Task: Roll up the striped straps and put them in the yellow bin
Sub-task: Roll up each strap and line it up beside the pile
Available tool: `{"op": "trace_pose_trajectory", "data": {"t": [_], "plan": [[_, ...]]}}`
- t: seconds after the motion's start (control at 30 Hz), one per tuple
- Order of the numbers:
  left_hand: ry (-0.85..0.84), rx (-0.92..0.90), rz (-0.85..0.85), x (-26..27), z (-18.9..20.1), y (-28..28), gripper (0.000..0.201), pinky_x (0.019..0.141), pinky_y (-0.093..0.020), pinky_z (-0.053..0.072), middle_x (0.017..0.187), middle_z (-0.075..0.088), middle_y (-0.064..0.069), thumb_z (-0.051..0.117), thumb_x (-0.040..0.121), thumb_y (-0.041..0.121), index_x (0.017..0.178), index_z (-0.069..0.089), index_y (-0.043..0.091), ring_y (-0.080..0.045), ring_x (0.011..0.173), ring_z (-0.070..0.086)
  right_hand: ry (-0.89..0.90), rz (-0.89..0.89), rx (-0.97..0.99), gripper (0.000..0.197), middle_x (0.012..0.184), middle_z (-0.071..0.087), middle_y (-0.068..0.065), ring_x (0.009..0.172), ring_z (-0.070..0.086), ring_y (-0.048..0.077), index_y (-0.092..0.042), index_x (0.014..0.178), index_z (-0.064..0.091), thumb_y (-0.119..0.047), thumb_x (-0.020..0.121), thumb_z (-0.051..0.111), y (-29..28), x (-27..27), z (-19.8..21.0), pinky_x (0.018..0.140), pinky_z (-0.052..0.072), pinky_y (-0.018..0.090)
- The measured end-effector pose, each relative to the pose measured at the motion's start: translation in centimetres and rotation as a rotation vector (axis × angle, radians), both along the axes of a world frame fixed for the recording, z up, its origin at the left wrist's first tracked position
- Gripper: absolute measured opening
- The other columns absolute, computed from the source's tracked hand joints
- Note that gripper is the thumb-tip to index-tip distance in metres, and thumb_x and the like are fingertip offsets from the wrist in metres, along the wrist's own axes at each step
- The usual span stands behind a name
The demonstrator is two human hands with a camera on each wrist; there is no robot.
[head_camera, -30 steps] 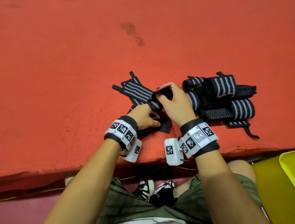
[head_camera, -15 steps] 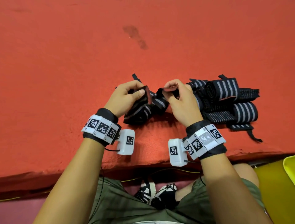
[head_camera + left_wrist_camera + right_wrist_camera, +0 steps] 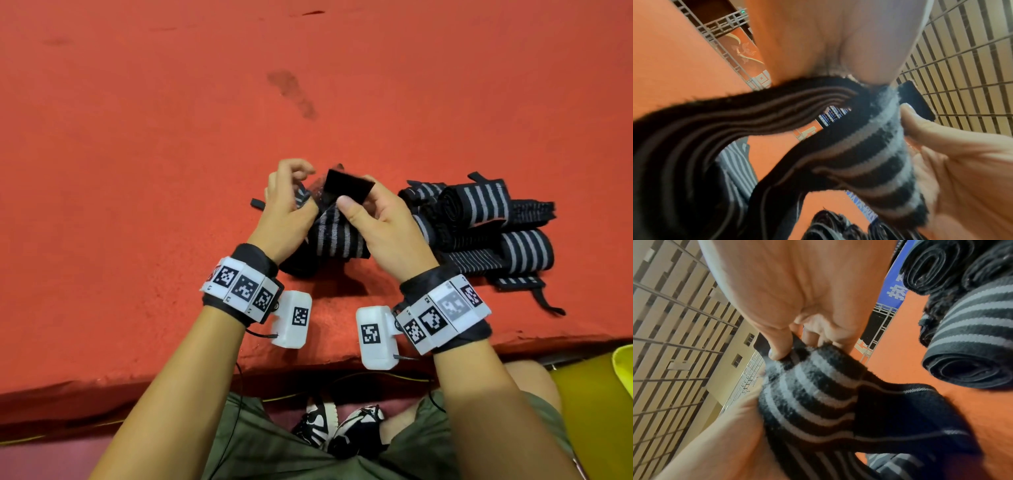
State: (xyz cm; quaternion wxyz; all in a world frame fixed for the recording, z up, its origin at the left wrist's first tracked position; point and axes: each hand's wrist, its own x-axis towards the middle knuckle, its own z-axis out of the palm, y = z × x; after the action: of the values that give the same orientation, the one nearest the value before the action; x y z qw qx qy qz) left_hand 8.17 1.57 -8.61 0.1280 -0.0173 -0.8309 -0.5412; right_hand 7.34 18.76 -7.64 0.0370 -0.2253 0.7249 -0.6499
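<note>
Striped strap (image 3: 337, 236) held up between both hands near the front edge of the orange mat (image 3: 137, 171).

Left hand (image 3: 286, 209) curled round one part of the strap, right hand (image 3: 380, 222) pinching its black end tab (image 3: 347, 187) under the thumb. Loose length draped down onto the mat below. Pile of rolled straps (image 3: 479, 219) just to the right, close against the right hand. Wide bare mat beyond and to the left. Yellow bin (image 3: 621, 368) showing only a rim, low right, past the mat's front edge.
</note>
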Motion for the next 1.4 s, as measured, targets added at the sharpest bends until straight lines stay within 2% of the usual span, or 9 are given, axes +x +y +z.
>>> {"op": "trace_pose_trajectory", "data": {"t": [0.07,0.27,0.37,0.47,0.8,0.97,1.13,1.3,1.4], "plan": [[-0.036,0.120,-0.015,0.1,0.1,0.4,0.018,0.083,-0.037,0.049,0.108,0.059,0.000,0.056,0.093,0.041,0.106,0.055,0.028,-0.011,0.093,0.057,-0.037,-0.004,-0.047,0.019,0.108,0.071,-0.007,0.104,0.068,0.004,-0.024,0.118,0.064,-0.012,0.106,0.055,-0.2,0.1,0.0,0.093,0.055,0.028],[-0.168,0.270,-0.030,0.8,0.8,1.1,0.051,0.094,-0.051,0.052,0.101,0.077,-0.011,0.042,0.100,0.054,0.093,0.077,0.017,-0.026,0.098,0.071,-0.040,-0.058,-0.086,0.016,0.112,0.074,0.006,0.106,0.069,0.012,-0.020,0.118,0.065,-0.016,0.105,0.057,-0.7,-0.6,0.7,0.098,0.056,0.041],[-0.216,0.472,-0.132,0.7,1.2,1.5,0.029,0.093,-0.047,0.045,0.099,0.068,-0.009,0.052,0.088,0.032,0.099,0.073,0.015,-0.027,0.097,0.061,-0.025,-0.090,-0.082,0.020,0.109,0.073,0.008,0.102,0.069,0.017,-0.009,0.120,0.065,-0.018,0.103,0.057,-0.6,-0.9,1.4,0.096,0.053,0.042],[-0.191,0.391,-0.081,1.2,1.3,1.6,0.033,0.076,-0.037,0.043,0.084,0.059,-0.002,0.048,0.074,0.016,0.102,0.062,0.008,-0.018,0.081,0.053,-0.023,-0.075,-0.057,0.017,0.101,0.071,0.016,0.091,0.064,0.014,-0.004,0.112,0.065,-0.018,0.103,0.059,-0.4,-1.0,1.9,0.088,0.053,0.043],[-0.198,0.574,-0.093,3.1,0.1,1.3,0.038,0.099,-0.053,0.046,0.106,0.070,-0.013,0.044,0.082,0.016,0.106,0.073,0.013,-0.030,0.102,0.061,-0.058,-0.085,-0.068,0.021,0.105,0.075,0.018,0.101,0.071,0.040,-0.014,0.118,0.069,-0.024,0.103,0.058,-0.4,-0.2,0.8,0.093,0.054,0.060],[-0.159,0.603,-0.065,3.1,-0.5,1.1,0.033,0.103,-0.043,0.051,0.126,0.068,-0.022,0.046,0.099,0.017,0.122,0.065,0.003,-0.031,0.115,0.066,-0.091,-0.037,-0.108,0.023,0.109,0.078,0.004,0.102,0.074,0.018,-0.017,0.124,0.068,-0.012,0.106,0.054,-0.5,0.0,0.7,0.094,0.058,0.037],[-0.090,0.409,0.003,2.8,-0.9,0.6,0.020,0.069,-0.027,0.051,0.089,0.066,-0.012,0.053,0.105,0.015,0.103,0.066,0.000,-0.023,0.082,0.062,-0.071,-0.040,-0.059,0.019,0.107,0.077,0.005,0.097,0.071,0.012,-0.014,0.118,0.070,-0.012,0.104,0.058,-0.6,0.0,0.3,0.091,0.057,0.034],[-0.072,0.368,-0.003,2.6,-0.7,0.5,0.024,0.081,-0.028,0.053,0.095,0.075,0.002,0.049,0.107,0.013,0.103,0.072,0.011,-0.012,0.089,0.069,-0.067,-0.033,-0.016,0.026,0.101,0.075,-0.007,0.096,0.070,0.004,-0.016,0.112,0.068,0.003,0.096,0.062,-0.4,-0.2,0.3,0.087,0.052,0.020],[-0.052,0.340,-0.020,2.6,-0.7,0.3,0.026,0.083,-0.032,0.052,0.097,0.076,0.003,0.047,0.107,0.013,0.103,0.073,0.015,-0.013,0.092,0.070,-0.043,-0.077,-0.018,0.025,0.106,0.074,-0.004,0.096,0.073,0.009,-0.012,0.115,0.069,0.001,0.093,0.068,-0.5,-0.2,0.5,0.088,0.056,0.025]]}}
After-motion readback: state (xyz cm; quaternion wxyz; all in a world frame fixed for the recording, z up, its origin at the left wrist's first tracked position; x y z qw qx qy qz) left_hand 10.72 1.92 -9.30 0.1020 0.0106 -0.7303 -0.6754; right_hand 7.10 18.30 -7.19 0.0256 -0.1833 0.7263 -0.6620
